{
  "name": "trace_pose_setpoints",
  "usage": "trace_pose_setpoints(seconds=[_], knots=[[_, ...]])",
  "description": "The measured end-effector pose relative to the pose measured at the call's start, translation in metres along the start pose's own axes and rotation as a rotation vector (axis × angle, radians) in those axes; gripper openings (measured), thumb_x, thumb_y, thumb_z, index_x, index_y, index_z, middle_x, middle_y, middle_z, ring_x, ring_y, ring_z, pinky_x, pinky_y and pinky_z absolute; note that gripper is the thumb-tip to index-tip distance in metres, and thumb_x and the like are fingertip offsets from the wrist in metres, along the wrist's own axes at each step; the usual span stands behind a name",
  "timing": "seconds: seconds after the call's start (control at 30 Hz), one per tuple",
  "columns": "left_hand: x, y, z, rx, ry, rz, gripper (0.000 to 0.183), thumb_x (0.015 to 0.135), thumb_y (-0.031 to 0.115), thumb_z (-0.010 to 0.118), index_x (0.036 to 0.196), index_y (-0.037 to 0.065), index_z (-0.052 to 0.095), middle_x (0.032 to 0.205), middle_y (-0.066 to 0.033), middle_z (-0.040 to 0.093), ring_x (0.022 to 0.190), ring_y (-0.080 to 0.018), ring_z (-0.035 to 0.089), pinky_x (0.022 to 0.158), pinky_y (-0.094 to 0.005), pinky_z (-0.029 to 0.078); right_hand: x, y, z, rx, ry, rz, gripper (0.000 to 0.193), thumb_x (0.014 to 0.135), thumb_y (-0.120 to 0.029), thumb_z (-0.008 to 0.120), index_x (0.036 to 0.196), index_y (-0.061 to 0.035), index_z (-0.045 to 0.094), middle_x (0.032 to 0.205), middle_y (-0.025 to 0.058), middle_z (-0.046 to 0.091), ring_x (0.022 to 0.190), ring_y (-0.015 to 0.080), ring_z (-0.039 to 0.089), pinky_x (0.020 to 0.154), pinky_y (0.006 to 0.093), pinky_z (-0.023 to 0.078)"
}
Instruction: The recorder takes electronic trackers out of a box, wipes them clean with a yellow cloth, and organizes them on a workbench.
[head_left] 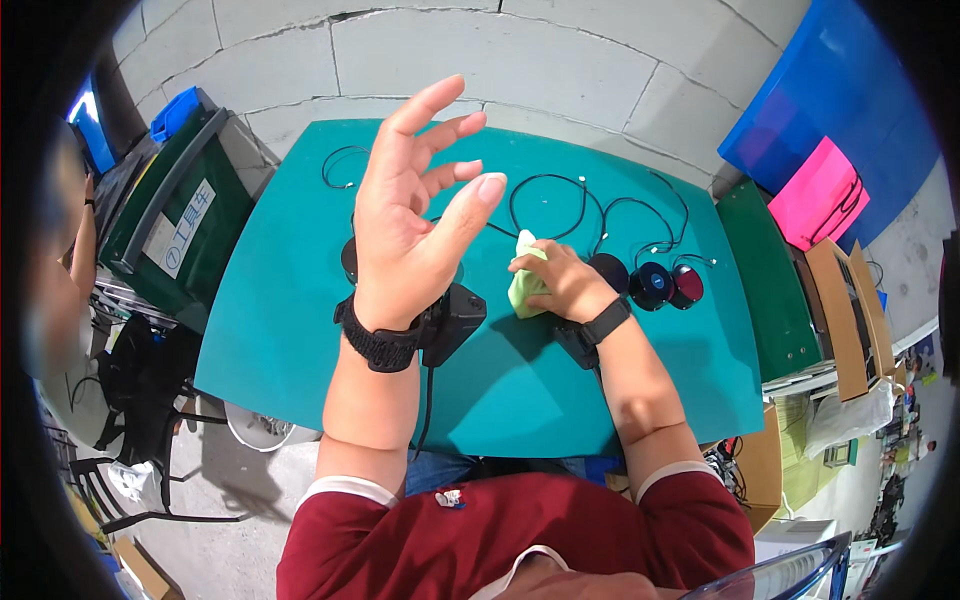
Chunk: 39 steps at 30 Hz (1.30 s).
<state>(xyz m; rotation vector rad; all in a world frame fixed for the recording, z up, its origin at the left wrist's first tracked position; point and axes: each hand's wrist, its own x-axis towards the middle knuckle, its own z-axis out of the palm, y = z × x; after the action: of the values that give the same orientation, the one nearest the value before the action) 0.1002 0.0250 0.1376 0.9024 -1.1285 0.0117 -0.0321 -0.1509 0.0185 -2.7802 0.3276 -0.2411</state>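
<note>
My left hand (415, 215) is raised high over the left half of the green table, fingers spread and nothing in them. A black strap with a dark box-shaped device (455, 318) sits on that wrist. Lower and to the right, my right hand (570, 283) grips a crumpled light green cloth (524, 285) close to the tabletop. Just right of that hand stand a round black puck-like part (651, 286) and a reddish-faced one (686, 287). Another dark round part (349, 260) is partly hidden behind my left hand. Thin black cables (548, 178) curl across the table's far side.
The green table (520, 410) backs onto a pale block wall (480, 60). A dark green cabinet (165, 225) flanks it on the left. To the right are a pink bag (818, 192) and an open cardboard box (838, 318). A black chair (150, 420) stands lower left.
</note>
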Motion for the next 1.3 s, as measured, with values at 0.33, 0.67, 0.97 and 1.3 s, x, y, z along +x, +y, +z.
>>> trace_pose_setpoints(seconds=[0.33, 0.67, 0.97, 1.3], knots=[[0.006, 0.011, -0.027, 0.015, 0.205, 0.249, 0.047, 0.083, 0.004, 0.051, 0.127, 0.0, 0.035, 0.126, -0.0222, 0.042, 0.11, -0.0314, 0.05, 0.079, -0.0343, 0.049, -0.003, -0.011, -0.026, -0.14, 0.036, 0.17, 0.035, 0.069, -0.017, 0.068, 0.103, -0.0176, 0.061, 0.107, 0.0074, 0.049, 0.1, 0.0264, 0.049, 0.079, 0.0379, 0.047], [-0.024, 0.057, -0.104, -0.641, 0.428, 0.553, 0.026, 0.083, 0.014, 0.051, 0.108, 0.005, 0.05, 0.116, -0.0201, 0.05, 0.101, -0.0273, 0.052, 0.072, -0.0327, 0.044, 0.029, -0.011, -0.025, 0.982, 0.4, 0.304, 0.021, 0.087, -0.02, 0.054, 0.09, -0.0009, 0.062, 0.076, 0.0014, 0.06, 0.061, 0.0061, 0.054, 0.048, 0.0199, 0.039], [-0.026, 0.059, -0.122, -0.678, 0.518, 0.551, 0.023, 0.083, 0.014, 0.052, 0.105, 0.008, 0.051, 0.115, -0.0174, 0.051, 0.099, -0.0254, 0.052, 0.071, -0.032, 0.043, 0.091, -0.071, -0.013, 0.714, 0.141, -0.126, 0.031, 0.093, -0.025, 0.045, 0.095, 0.0014, 0.061, 0.08, 0.0051, 0.063, 0.072, 0.0107, 0.056, 0.067, 0.0262, 0.046], [-0.028, 0.058, -0.127, -0.692, 0.557, 0.529, 0.023, 0.082, 0.015, 0.053, 0.104, 0.008, 0.055, 0.116, -0.016, 0.05, 0.1, -0.024, 0.05, 0.072, -0.0308, 0.044, 0.098, -0.106, 0.03, -0.1, -0.157, -0.299, 0.051, 0.08, -0.033, 0.057, 0.117, 0.001, 0.049, 0.121, 0.0202, 0.047, 0.113, 0.0334, 0.041, 0.096, 0.0399, 0.033]])
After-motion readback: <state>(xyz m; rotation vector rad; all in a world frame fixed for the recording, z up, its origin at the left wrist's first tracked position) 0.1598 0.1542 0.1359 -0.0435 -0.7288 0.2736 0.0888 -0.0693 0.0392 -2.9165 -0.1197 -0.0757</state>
